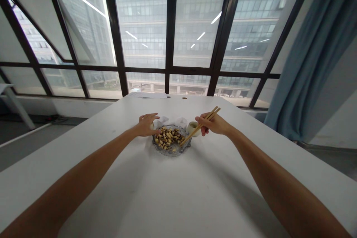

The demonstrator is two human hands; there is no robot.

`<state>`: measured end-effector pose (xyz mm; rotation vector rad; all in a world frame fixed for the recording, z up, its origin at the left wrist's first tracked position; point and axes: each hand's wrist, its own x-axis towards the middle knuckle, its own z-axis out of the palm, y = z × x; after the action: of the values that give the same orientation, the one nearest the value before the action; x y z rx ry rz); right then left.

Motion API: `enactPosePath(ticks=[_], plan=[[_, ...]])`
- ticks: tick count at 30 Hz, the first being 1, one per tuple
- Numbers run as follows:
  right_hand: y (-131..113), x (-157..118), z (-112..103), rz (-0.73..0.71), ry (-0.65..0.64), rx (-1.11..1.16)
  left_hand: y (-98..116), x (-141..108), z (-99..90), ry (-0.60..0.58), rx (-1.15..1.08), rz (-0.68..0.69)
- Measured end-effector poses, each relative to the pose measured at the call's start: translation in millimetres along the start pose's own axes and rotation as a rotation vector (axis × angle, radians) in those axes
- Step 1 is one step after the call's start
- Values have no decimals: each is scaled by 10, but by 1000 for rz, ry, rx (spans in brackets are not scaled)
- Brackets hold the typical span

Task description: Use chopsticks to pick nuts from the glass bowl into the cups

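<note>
A clear glass bowl with a wavy rim (170, 152) stands on the white table. Small brown-and-cream pieces, like nuts in their shells (167, 135), fill much of it. At the bowl's left edge is my left hand (146, 124), its fingers stretched and the thumb apart; part of a small pale object (152, 125) shows behind it. My right hand (213, 123) grips a pair of wooden chopsticks (196, 129), which slant down to the left with their tips among the pieces at the bowl's right side. A small pale round cup-like thing (192, 127) sits behind the chopsticks.
Crumpled clear or whitish material (181, 122) lies just behind the bowl. White sheets (149, 95) and a small brown disc (184, 98) are at the table's far edge. Beyond are windows, with a blue curtain (309, 63) on the right.
</note>
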<state>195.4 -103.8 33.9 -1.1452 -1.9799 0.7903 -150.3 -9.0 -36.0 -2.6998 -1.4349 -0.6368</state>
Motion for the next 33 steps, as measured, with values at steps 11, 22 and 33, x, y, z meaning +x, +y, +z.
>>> enactPosePath(ticks=[11,22,33], plan=[[-142,-45,-7,9,-33,13,190,534,110,15,-3,-217],[-147,-22,-46,-62,159,33,130,545,129,228,-65,-11],[-65,58,134,-218,545,55,217,563,82,247,-234,80]])
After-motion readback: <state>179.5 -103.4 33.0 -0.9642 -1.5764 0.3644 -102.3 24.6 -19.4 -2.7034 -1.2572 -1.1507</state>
